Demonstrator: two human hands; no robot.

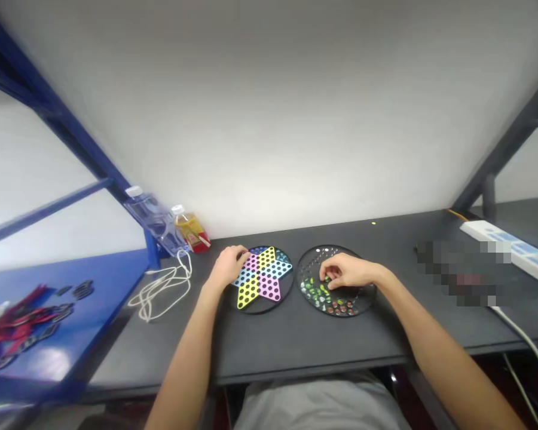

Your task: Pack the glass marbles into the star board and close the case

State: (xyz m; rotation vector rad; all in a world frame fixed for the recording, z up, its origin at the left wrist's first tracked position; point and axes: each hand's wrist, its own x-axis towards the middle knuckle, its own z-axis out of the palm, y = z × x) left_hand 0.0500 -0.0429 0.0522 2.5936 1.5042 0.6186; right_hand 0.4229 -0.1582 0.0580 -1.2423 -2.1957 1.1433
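Observation:
A round Chinese checkers board with a pink, yellow and light blue star full of holes lies on the black table. My left hand grips its upper left edge, fingers bent over the rim. Blue marbles show along the board's far side. To the right is a round black tray with green, clear and reddish marbles inside. Over the middle of that tray my right hand is curled, thumb and fingertips closed around what looks like a green marble. The palm hides part of the tray.
A white cable lies coiled to the left, near a clear bottle and a yellow-red bottle by the wall. At the right are a white power strip and a blurred dark object. A blue surface adjoins the left.

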